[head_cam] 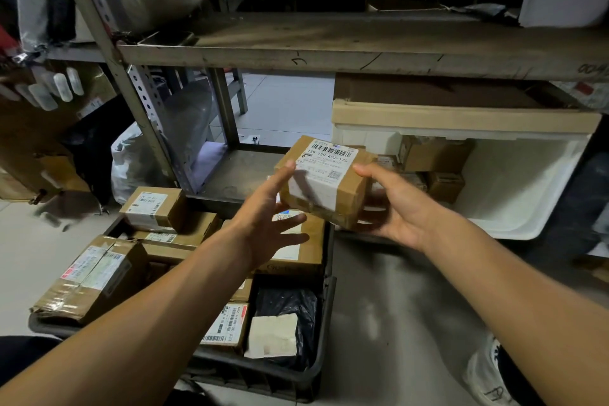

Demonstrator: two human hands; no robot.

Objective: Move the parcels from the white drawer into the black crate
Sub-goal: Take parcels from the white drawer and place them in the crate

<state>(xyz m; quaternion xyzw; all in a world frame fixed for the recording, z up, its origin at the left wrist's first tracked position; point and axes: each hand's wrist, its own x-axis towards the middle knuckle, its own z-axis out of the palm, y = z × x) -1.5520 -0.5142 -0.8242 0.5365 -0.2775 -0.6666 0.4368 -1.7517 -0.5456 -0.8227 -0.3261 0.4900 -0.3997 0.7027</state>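
Right hand grips the labelled cardboard parcel in mid-air between the white drawer and black crate, left hand just brushing it with straight fingers, so it could slip and tumble onto the crate's piled boxes.

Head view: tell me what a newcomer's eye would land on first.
The cardboard parcel with its white barcode label, held mid-air at centre: the right hand grips it, the left hand touches it with straight fingers. Below left, the black crate is piled with parcels. Right, the white drawer holds a few small boxes under the shelf.
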